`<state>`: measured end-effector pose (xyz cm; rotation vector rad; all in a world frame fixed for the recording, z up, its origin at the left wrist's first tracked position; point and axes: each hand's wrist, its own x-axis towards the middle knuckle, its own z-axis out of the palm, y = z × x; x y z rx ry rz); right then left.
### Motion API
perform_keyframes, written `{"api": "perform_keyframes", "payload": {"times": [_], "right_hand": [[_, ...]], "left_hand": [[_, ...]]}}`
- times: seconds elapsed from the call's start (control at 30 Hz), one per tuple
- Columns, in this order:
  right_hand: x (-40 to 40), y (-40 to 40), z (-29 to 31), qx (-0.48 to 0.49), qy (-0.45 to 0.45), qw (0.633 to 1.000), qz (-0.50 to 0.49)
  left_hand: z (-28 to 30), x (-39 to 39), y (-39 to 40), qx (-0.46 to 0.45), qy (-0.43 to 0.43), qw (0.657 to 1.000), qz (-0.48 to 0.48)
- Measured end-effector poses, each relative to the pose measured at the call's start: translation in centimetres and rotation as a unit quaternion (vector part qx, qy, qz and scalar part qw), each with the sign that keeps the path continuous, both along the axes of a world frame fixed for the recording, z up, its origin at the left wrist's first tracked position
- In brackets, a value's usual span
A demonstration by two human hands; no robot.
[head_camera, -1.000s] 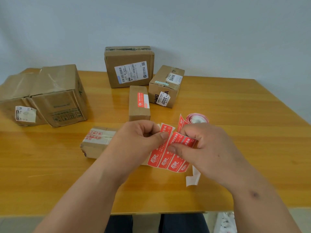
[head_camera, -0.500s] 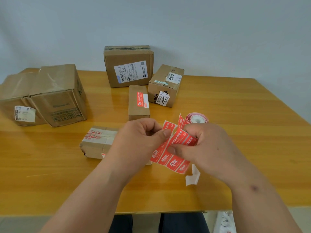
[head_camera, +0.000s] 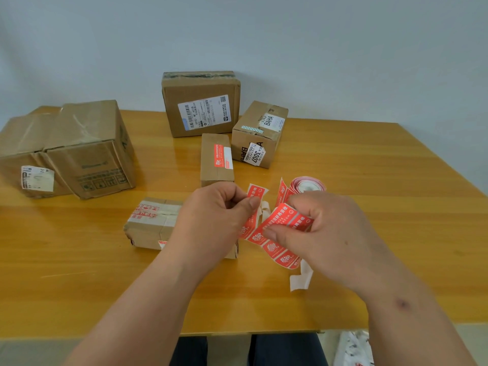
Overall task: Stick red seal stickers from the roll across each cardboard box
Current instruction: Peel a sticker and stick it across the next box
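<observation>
Head view: our left hand (head_camera: 211,220) pinches half-peeled red seal sticker (head_camera: 254,192); right hand (head_camera: 324,233) pinches red sticker strip (head_camera: 280,228) off pink-edged roll (head_camera: 307,184); both above flat taped cardboard box (head_camera: 153,223); risk: sticker tears or curls onto itself if peeled too quickly.

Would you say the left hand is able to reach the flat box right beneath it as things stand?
Probably yes: the left hand hovers just above the flat box, with nothing between them. It is, however, pinching a red seal sticker, so it would arrive with that sticker.
</observation>
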<state>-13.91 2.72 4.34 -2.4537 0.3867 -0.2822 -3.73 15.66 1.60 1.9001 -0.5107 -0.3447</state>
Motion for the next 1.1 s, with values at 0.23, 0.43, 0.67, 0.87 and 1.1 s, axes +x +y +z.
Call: {"api": "perform_keyframes", "payload": {"times": [0.23,0.43,0.67,0.87,1.1], "right_hand": [[-0.4,-0.1,0.2,0.054,-0.02,0.998,0.005],[-1.0,-0.7,0.5,0.106,-0.041,0.994,0.003],[-1.5,-1.8,0.5,0.144,-0.05,0.988,-0.04],[1.2,-1.6,-1.5,-0.071,-0.055,0.985,-0.145],[1.8,0.5,-1.2,0.122,-0.135,0.978,-0.102]], "left_hand": [[0.0,0.4,0.2,-0.002,-0.003,1.0,0.023],[-0.2,0.9,0.4,-0.016,-0.018,0.997,0.074],[-0.1,1.3,0.9,-0.047,-0.002,0.994,0.098],[0.7,0.6,0.8,-0.049,0.052,0.996,0.059],[1.7,-0.2,1.2,-0.038,0.067,0.997,-0.012]]}}
